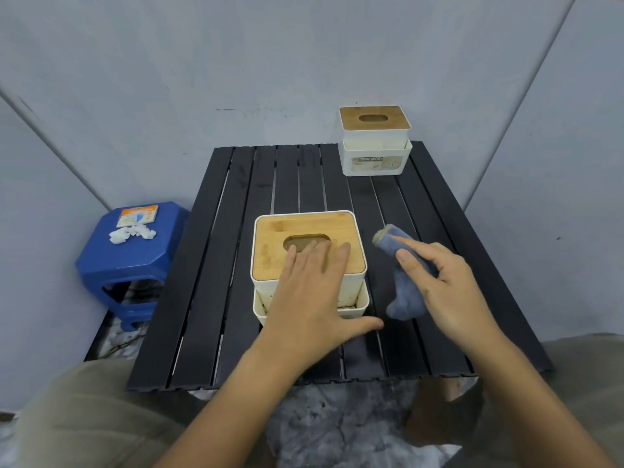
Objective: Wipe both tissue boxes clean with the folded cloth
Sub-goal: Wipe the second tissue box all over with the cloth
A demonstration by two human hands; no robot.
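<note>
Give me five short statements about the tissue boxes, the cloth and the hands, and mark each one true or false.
1. The left hand lies flat on the near tissue box's wooden lid. True.
2. The blue cloth sits on top of the far tissue box. False: it lies on the black slatted table, under the right hand.
3. Both boxes have wooden lids with an oval slot. True.
4. The blue stool stands right of the table. False: it stands to the left.
5. The two boxes touch each other. False: they are well apart, one near, one at the far right.
</note>
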